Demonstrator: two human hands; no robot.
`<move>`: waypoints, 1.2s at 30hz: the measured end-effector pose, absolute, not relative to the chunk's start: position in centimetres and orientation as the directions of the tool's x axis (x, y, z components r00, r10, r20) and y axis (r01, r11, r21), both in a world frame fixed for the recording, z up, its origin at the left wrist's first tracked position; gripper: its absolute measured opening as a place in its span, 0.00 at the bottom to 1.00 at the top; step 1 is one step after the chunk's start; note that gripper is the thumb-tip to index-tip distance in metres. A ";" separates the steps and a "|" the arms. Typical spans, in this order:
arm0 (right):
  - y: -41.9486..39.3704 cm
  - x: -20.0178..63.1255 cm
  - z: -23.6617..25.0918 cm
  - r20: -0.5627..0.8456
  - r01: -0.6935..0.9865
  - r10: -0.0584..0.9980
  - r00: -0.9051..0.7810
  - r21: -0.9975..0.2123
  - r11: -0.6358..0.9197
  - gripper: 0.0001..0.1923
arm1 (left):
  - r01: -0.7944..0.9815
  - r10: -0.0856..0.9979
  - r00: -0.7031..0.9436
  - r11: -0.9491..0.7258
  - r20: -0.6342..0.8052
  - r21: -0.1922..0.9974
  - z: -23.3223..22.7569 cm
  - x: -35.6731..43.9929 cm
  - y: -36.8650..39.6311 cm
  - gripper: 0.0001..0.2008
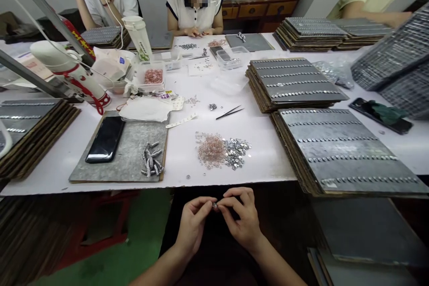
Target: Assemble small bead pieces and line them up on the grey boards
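A tiny metal piece is pinched between the fingertips of the left hand and right hand, below the table edge, probably for close fitting. At twelve o'clock, pink beads and silver sequins are heaped within reach.

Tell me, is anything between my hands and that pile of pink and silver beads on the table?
Nothing visible. The left hand and right hand pinch a tiny piece together below the table edge. The bead pile lies just beyond that edge, with bare tabletop before it. The tweezers lie farther back.
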State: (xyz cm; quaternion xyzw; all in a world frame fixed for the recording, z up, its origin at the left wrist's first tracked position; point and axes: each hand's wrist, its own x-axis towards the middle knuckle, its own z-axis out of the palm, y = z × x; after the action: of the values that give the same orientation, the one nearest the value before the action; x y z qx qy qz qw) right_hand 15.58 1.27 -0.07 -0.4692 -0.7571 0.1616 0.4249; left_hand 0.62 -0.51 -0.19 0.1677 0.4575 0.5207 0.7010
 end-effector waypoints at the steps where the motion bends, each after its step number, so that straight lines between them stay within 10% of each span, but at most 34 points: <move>1: 1.3 15.6 -0.1 0.494 0.575 0.846 -0.199 -0.641 0.509 0.06 | -0.575 0.881 0.038 0.405 -0.471 0.711 -0.1 0.6 -0.5 0.09; 36: 1.5 17.5 -1.0 0.486 0.710 0.860 -0.157 -0.550 0.440 0.06 | -0.513 0.880 -0.002 0.407 -0.475 0.756 -0.6 0.7 -0.3 0.09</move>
State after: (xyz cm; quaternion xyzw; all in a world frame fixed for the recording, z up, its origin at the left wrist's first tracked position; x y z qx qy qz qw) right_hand 17.52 1.51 -1.01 -0.5202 -0.7543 0.0968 0.3887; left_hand 0.73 -0.34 -0.60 0.1875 0.4896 0.5111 0.6811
